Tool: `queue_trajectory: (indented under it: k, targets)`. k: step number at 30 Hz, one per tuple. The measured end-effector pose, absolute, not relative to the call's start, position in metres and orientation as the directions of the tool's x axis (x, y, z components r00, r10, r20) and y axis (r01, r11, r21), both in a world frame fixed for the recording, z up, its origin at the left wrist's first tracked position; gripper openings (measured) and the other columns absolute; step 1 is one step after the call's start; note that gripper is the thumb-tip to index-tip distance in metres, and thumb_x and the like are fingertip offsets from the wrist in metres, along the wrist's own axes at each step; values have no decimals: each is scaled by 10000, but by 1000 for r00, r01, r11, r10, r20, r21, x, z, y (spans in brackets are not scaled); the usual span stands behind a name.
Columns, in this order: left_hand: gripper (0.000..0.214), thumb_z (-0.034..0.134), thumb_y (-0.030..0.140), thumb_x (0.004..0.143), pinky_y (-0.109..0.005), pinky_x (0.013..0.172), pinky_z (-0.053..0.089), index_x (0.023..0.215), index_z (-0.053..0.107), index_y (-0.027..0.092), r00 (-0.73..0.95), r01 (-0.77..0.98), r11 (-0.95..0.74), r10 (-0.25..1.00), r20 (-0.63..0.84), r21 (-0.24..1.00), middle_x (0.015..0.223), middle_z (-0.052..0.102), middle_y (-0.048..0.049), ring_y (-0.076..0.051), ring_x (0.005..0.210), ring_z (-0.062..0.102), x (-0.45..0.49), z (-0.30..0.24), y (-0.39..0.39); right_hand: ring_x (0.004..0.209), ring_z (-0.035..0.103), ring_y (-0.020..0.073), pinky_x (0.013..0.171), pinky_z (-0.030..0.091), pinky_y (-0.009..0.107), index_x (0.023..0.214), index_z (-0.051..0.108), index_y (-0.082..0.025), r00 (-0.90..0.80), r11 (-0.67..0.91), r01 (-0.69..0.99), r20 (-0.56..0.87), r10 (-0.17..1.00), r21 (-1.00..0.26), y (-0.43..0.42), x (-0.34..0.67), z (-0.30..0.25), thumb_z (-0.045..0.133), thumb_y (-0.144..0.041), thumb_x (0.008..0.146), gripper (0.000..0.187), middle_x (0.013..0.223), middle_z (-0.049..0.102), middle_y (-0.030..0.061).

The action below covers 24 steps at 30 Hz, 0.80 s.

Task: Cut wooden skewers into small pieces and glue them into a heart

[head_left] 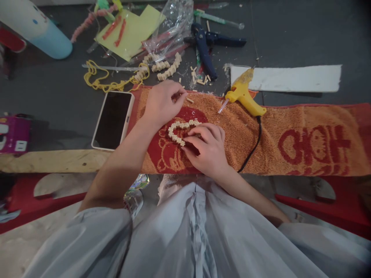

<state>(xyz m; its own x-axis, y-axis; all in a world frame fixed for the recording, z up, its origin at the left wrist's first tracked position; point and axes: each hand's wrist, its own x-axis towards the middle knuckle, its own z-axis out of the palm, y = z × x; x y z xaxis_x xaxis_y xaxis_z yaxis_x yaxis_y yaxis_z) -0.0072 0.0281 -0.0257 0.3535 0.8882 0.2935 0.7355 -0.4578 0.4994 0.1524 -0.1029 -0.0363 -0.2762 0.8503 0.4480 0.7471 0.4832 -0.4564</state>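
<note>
A heart-shaped chain of small cream pieces (180, 129) lies on the red part of an orange towel (278, 127). My right hand (207, 148) rests on the towel with its fingertips pressed on the heart's right side, fingers curled. My left hand (162, 103) hovers just above and left of the heart; its fingers pinch together near a small cream stick (189, 100) at the towel's far edge. What the pinch holds is too small to make out.
A yellow glue gun (244, 96) with a black cord lies on the towel, right of the hands. A phone (113, 119) lies to the left. Beyond are a blue tool (205, 44), cream bead strips (165, 67), yellow cord (98, 79), a white strip (285, 78) and a wooden plank (55, 160).
</note>
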Motion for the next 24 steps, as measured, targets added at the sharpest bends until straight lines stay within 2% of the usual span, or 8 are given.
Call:
queue_trajectory:
  k: [14, 18, 24]
  targets:
    - [139, 526, 332, 868, -383, 761, 494, 825, 632, 254, 371, 751, -466, 884, 284, 468, 823, 663, -58, -229, 858, 622, -8, -26, 28, 1061, 550, 253, 943, 420, 457, 955, 667, -227, -268, 517, 697, 487, 831, -498, -107, 165, -24, 647, -237, 819, 138, 1022, 666, 61]
    - [142, 516, 314, 873, -409, 790, 486, 812, 626, 249, 371, 760, -447, 895, 249, 472, 847, 656, -68, -249, 895, 627, -7, -24, 27, 1031, 571, 248, 932, 430, 467, 876, 662, -258, -207, 459, 741, 483, 851, -491, -100, 183, -18, 605, -173, 815, 119, 980, 665, 44]
    - [141, 520, 321, 868, -422, 785, 492, 807, 632, 261, 368, 761, -443, 896, 247, 473, 850, 659, -67, -253, 882, 630, -8, -24, 28, 927, 585, 238, 909, 446, 467, 858, 662, -246, -115, 361, 790, 458, 882, -495, -88, 205, -32, 580, -189, 830, 104, 905, 672, 50]
